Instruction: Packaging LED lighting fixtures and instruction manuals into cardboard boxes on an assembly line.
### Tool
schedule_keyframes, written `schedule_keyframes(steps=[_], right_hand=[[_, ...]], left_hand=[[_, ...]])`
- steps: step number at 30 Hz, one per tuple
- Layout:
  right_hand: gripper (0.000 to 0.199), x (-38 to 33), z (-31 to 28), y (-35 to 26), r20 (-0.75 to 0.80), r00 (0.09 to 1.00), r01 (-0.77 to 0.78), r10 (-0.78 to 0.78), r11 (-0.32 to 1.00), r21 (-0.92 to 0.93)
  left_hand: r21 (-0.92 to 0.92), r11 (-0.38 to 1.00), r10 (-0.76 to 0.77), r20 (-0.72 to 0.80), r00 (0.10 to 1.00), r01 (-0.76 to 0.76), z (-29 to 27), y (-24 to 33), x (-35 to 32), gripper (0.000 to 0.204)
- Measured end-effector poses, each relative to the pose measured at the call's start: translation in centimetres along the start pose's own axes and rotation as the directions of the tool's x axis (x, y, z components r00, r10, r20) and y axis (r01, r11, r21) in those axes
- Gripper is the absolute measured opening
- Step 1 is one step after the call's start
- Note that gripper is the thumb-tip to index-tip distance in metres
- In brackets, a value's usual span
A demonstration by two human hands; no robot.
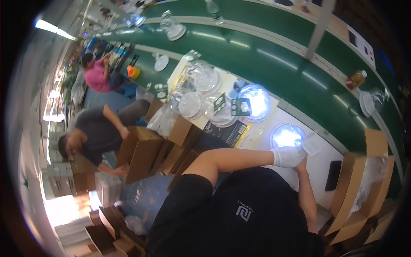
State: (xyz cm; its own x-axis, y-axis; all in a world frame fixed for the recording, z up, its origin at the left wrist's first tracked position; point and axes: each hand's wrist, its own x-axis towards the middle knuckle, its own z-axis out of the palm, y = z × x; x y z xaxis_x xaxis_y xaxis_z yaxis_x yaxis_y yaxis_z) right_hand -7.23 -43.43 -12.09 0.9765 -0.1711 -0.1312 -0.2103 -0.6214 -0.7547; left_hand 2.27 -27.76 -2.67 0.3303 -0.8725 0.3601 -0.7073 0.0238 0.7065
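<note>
My left hand (288, 157), in a white glove, meets my bare right hand (302, 164) above the white worktop's near edge. Both look closed at the lower end of a small translucent plastic piece (314, 144), perhaps a bag; the glove partly hides the right fingers. Just beyond the glove, a round lamp (287, 136) lies face up and shines brightly. Farther left, a second lit round lamp (254, 103) has a dark green card (241, 107) by its near edge. Several unlit round lamps in clear plastic, one of them a white disc (190, 105), crowd the worktop's left part.
A green conveyor belt (274, 64) runs behind the worktop, carrying a wrapped lamp (370, 103). A drink bottle (356, 79) stands near it. A black phone (333, 175) lies beside an open carton (344, 192) at right. At left, a co-worker (100, 137) handles cartons (143, 156).
</note>
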Motion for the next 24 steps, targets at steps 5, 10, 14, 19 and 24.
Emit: schedule_keyframes(steps=[5,10,14,19,24], right_hand=[[0.069,1.2,0.4,0.2,-0.072,0.997,0.024,-0.012,0.986,0.164],[0.079,0.8,-0.1,-0.2,-0.038,0.993,0.113,-0.110,0.987,0.114],[0.082,0.7,-0.6,-1.9,0.144,0.973,-0.199,0.179,0.970,0.139],[0.054,-1.8,-5.8,-4.2,0.072,0.988,-0.118,0.133,0.976,-0.183],[0.038,-2.7,-14.5,-5.2,-0.544,0.838,-0.074,0.041,0.996,-0.039]], left_hand=[[0.105,0.981,-0.148,-0.129,0.981,0.162,5.4,-1.4,-0.5,0.033],[0.142,0.984,0.056,0.326,0.944,-0.107,-5.1,4.1,-7.2,0.019],[-0.339,0.732,-0.681,-0.388,0.621,0.591,-6.6,5.1,-23.2,0.020],[-0.625,-0.108,-0.770,-0.439,-0.463,0.773,-1.0,-1.0,-43.6,0.034],[-0.453,-0.534,-0.779,-0.067,-0.624,0.714,4.4,-8.0,-55.0,0.069]])
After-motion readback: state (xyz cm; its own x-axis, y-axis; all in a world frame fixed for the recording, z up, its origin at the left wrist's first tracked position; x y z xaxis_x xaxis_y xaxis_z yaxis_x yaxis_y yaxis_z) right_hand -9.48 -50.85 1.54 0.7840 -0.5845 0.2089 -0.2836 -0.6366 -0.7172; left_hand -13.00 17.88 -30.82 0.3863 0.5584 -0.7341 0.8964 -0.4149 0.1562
